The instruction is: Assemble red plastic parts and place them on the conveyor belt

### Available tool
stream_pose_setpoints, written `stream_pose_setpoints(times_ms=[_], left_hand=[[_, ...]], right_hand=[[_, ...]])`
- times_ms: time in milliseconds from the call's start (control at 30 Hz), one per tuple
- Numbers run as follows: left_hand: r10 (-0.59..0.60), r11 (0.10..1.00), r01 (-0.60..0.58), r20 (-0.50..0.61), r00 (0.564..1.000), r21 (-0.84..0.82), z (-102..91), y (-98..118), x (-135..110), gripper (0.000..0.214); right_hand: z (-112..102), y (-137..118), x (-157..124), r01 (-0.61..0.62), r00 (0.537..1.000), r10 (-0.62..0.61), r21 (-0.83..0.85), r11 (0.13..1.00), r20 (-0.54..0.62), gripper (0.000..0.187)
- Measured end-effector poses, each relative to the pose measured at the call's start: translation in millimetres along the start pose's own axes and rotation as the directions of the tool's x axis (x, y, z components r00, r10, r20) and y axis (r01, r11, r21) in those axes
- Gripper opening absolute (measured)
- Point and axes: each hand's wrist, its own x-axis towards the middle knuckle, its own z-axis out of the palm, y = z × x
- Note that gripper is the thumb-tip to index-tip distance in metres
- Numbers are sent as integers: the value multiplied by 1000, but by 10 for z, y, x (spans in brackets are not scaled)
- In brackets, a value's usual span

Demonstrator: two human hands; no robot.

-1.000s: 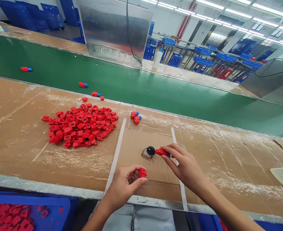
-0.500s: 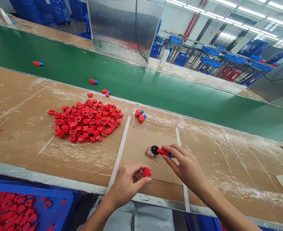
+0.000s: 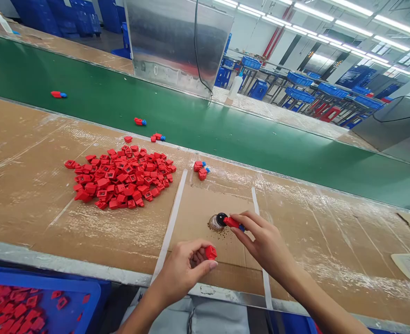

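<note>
A small hollow red plastic piece (image 3: pixel 211 253) is pinched between the thumb and fingers of my left hand (image 3: pixel 187 266), low over the front of the cardboard. My right hand (image 3: pixel 260 236) grips a longer red plastic part with a blue end (image 3: pixel 232 222). The red tip of that part meets the black round top (image 3: pixel 221 219) of a small clear container (image 3: pixel 214 223) fixed on the cardboard, with brown specks around it. Two red-and-blue parts (image 3: pixel 201 170) lie just beyond the taped patch.
A big heap of red pieces (image 3: pixel 124 178) covers the cardboard on the left. Red-and-blue parts (image 3: pixel 140 121) lie on the green conveyor belt (image 3: pixel 246 134) behind. A blue bin (image 3: pixel 93 297) with red pieces stands at lower left. White tape strips (image 3: pixel 172 218) edge the work patch.
Parts on the green belt have shifted right. Both hands keep their holds, and the red part stays against the black top. The view has shifted slightly.
</note>
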Motion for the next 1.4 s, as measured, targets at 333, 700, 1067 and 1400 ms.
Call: stream_pose_setpoints(times_ms=[333,700,1067,1400], left_hand=[[-41,974,43,14,999,-223,-13,-121,-4,20],[-36,942,45,33,999,-332,-16,-183,31,15],[6,948,22,85,996,-317,-43,-62,17,24],[-4,943,44,122,993,-329,-37,-68,20,25]], right_hand=[[-31,-10,32,-29,998,30,19,999,-46,19],[-79,-140,29,-83,984,99,111,990,-145,19],[170,-540,-223,-114,990,134,370,922,-30,20],[194,-543,-272,-122,989,143,370,921,-31,19]])
